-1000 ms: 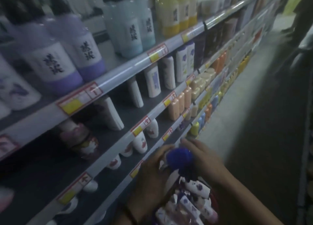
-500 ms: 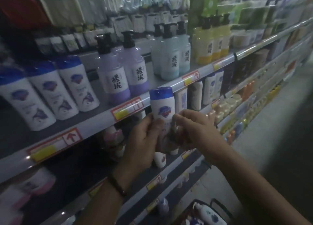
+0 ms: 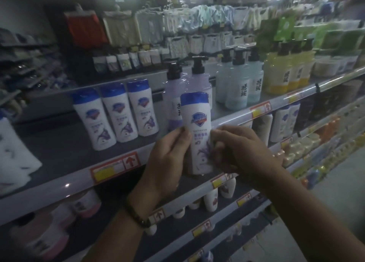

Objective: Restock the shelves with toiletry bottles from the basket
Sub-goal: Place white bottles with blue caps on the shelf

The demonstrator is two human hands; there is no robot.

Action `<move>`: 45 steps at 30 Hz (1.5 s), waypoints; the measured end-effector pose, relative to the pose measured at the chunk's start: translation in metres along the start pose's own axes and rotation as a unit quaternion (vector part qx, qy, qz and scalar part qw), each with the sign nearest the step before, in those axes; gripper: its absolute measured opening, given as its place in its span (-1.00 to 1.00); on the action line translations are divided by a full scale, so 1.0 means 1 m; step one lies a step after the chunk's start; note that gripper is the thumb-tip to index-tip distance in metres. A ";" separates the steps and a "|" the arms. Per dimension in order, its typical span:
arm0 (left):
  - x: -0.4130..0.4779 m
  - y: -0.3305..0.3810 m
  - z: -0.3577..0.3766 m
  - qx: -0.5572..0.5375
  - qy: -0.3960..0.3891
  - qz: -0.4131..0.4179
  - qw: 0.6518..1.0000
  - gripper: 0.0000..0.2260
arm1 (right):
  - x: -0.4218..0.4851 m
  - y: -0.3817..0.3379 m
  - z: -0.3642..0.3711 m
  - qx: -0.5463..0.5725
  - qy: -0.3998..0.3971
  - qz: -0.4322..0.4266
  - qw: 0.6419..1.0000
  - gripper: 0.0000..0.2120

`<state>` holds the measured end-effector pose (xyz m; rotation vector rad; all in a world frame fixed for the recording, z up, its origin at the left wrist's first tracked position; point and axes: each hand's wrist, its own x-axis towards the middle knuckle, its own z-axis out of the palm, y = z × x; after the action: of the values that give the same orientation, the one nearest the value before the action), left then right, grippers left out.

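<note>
Both hands grasp one white bottle upright in front of the shelf edge: left hand fingers wrap its left side, right hand fingers pinch its right. Beyond the fingertips stand three matching bottles (blue caps), up-left.

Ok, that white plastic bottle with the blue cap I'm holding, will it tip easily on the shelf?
Likely tippy: the white plastic bottle with the blue cap is tall and narrow. Probably stiff: no dents show where the left hand and right hand grip it. Smooth sides may slip.
</note>
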<state>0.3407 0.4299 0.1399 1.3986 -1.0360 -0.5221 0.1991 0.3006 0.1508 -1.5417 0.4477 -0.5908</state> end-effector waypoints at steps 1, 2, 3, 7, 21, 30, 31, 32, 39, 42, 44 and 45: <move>-0.002 0.001 -0.004 0.008 0.004 0.011 1.000 -0.69 | 0.002 -0.001 0.004 0.006 -0.004 -0.004 1.000 -0.71; -0.003 0.002 -0.008 0.018 0.009 0.020 1.000 -0.70 | 0.004 -0.002 0.008 0.013 -0.008 -0.008 1.000 -0.72; -0.005 0.003 -0.011 0.022 0.014 0.024 0.999 -0.69 | 0.005 -0.003 0.011 0.020 -0.013 -0.010 1.000 -0.73; -0.012 0.001 -0.031 0.051 0.033 0.014 0.998 -0.59 | 0.015 -0.003 0.031 0.021 -0.034 -0.020 0.999 -0.72; -0.040 -0.004 -0.103 0.090 0.125 0.016 0.988 -0.59 | 0.037 0.009 0.112 -0.021 -0.085 -0.097 0.991 -0.75; -0.029 0.016 -0.144 0.134 0.215 0.049 0.966 -0.57 | 0.063 0.000 0.151 -0.090 -0.094 -0.197 0.972 -0.62; -0.027 0.017 -0.147 0.147 0.223 0.054 0.962 -0.57 | 0.066 0.000 0.157 -0.098 -0.082 -0.205 0.970 -0.61; -0.025 0.016 -0.150 0.156 0.231 0.059 0.959 -0.56 | 0.069 0.002 0.163 -0.112 -0.069 -0.214 0.968 -0.62; -0.021 -0.002 -0.163 0.243 0.276 0.068 0.927 -0.54 | 0.087 0.026 0.197 -0.261 0.033 -0.288 0.921 -0.55; -0.020 -0.007 -0.165 0.252 0.292 0.065 0.920 -0.55 | 0.089 0.034 0.205 -0.259 0.040 -0.296 0.918 -0.59; -0.020 -0.009 -0.165 0.238 0.306 0.058 0.920 -0.57 | 0.089 0.037 0.207 -0.256 0.043 -0.289 0.921 -0.60; -0.021 -0.010 -0.164 0.226 0.313 0.054 0.921 -0.58 | 0.090 0.039 0.208 -0.255 0.046 -0.287 0.922 -0.60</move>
<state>0.4685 0.5345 0.1481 1.7383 -0.7140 0.2714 0.3998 0.4075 0.1200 -2.1769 0.2152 -1.0620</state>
